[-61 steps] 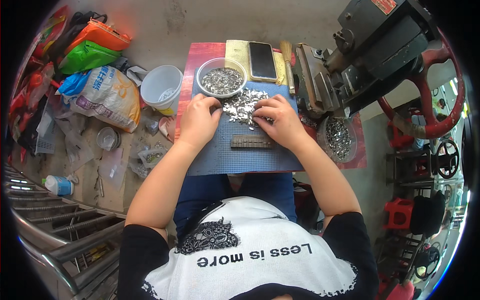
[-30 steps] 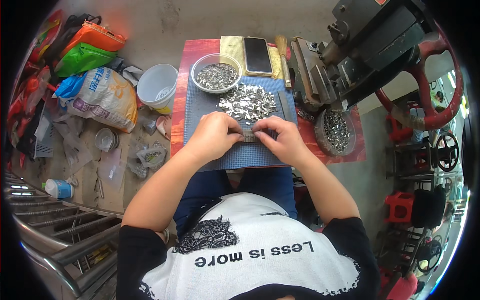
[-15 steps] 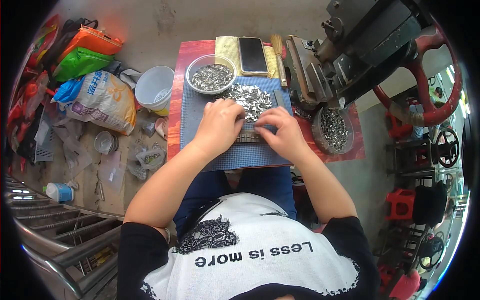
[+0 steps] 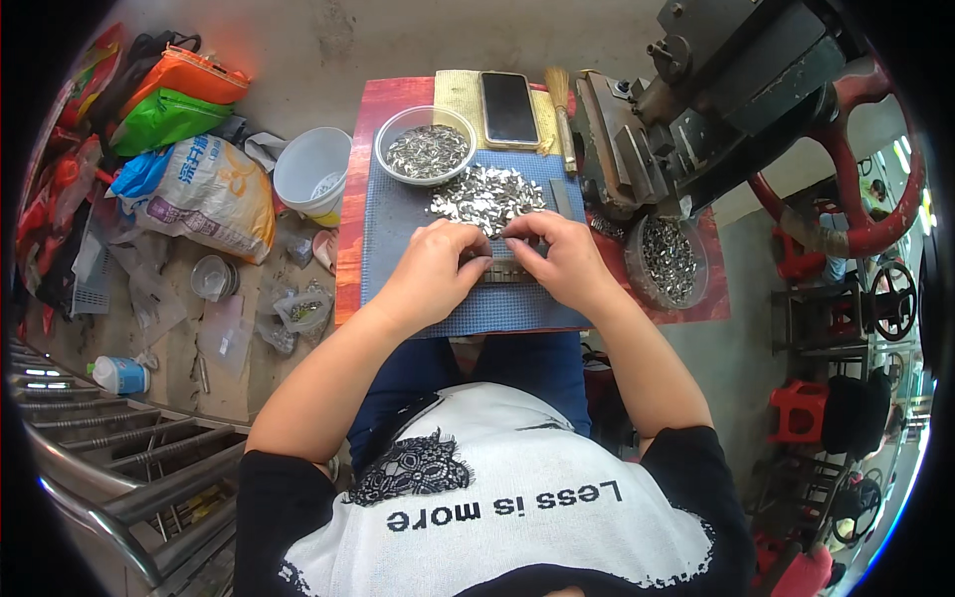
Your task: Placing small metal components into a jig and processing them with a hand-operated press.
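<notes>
A heap of small shiny metal pieces (image 4: 484, 196) lies on a blue textured mat (image 4: 468, 320). At the heap's near edge my left hand (image 4: 434, 265) is closed, its fingers curled toward the thumb. My right hand (image 4: 559, 257) meets it from the other side, thumb and forefinger drawn together. The fingertips of both hands almost touch; anything small between them is too hidden to name. Just below them, a slotted metal strip (image 4: 507, 272) rests on the mat, partly covered by my hands.
A clear bowl of metal pieces (image 4: 426, 147) stands behind my left hand. Beyond the heap are a phone (image 4: 508, 107) and a small straw brush (image 4: 560, 117). A press (image 4: 736, 99) with a red wheel rises at right, above another tub of pieces (image 4: 668, 261). A white bucket (image 4: 310, 171) stands left.
My right hand's fingertips have moved up and inward, closer to the left hand's. The left fingers have shifted slightly toward the heap's near edge. The whole view has moved a little.
</notes>
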### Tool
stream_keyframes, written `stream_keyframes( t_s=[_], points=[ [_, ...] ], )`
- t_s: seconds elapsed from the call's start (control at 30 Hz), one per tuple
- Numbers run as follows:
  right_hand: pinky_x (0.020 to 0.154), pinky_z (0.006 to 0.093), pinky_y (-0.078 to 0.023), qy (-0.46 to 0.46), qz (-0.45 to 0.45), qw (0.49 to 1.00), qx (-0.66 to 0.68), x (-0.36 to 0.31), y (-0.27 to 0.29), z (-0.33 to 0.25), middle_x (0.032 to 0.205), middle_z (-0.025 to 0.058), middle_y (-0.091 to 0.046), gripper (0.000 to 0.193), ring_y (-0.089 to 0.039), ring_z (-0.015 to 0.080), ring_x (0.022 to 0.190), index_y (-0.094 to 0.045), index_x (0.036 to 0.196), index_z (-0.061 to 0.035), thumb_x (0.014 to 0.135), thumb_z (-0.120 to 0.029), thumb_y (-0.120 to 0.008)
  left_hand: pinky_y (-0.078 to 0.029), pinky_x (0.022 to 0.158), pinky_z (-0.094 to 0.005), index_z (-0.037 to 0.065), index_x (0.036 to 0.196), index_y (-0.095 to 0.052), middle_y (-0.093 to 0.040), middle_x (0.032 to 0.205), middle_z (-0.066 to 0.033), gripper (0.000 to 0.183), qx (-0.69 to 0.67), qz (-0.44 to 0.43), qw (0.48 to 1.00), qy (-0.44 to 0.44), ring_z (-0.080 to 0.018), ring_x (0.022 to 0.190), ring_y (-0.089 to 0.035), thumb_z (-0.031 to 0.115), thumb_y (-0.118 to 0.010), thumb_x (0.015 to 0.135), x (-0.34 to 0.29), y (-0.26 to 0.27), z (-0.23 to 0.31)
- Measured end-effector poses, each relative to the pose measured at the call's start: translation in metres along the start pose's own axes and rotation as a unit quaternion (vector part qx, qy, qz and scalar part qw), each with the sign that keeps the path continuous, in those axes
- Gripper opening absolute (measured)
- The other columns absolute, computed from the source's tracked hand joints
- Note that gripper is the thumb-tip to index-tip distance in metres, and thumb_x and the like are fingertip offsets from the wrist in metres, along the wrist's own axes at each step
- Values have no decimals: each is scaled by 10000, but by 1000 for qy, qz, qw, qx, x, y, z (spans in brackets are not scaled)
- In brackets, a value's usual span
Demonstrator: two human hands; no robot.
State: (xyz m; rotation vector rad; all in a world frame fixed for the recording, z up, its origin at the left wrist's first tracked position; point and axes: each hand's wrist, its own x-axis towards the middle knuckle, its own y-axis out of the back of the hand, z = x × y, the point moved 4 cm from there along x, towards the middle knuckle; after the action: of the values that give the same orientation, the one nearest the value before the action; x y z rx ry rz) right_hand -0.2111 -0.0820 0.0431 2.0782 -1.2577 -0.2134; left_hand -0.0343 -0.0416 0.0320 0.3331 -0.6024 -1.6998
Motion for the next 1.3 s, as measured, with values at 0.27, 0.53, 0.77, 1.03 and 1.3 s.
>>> stream_keyframes(
  t_s=[0.27,0.53,0.77,1.03,1.3],
  points=[
    [835,350,-496,95,6,995,-22,-17,-10,0,1005,97,-648,140,-599,259,957,-689,962,-25,832,-57,-727,-469,901,-400,35,892,-719,-686,907,-94,112,116,0,991,-69,-303,976,-601,87,-750,798,0,-3,5],
    [857,373,-495,79,0,996,-47,-20,-11,-8,986,98,-651,94,-589,292,977,-702,896,-19,810,-42,-730,-469,917,-425,74,854,-763,-681,933,-107,92,87,105,991,-12,-315,997,-609,138,-760,788,10,11,-13],
    [837,388,-501,29,76,997,-4,-19,13,10,943,120,-700,117,-632,301,923,-719,932,-6,861,-99,-709,-419,928,-391,85,917,-765,-644,925,-82,213,167,5,985,-34,-273,989,-593,180,-828,737,-11,15,9],
    [764,362,-472,1,91,996,-9,-30,3,15,869,105,-662,139,-599,273,847,-674,897,-10,875,-137,-726,-387,927,-377,94,907,-743,-648,935,-42,245,151,33,987,-39,-254,985,-575,179,-845,701,-19,11,2],
    [708,310,-441,-32,131,989,54,-36,5,24,825,67,-612,114,-547,207,789,-645,871,-20,878,-103,-722,-479,919,-413,17,1123,-704,-697,1002,-134,349,198,174,964,-38,-313,999,-616,115,-759,793,30,97,-6]
  ],
)
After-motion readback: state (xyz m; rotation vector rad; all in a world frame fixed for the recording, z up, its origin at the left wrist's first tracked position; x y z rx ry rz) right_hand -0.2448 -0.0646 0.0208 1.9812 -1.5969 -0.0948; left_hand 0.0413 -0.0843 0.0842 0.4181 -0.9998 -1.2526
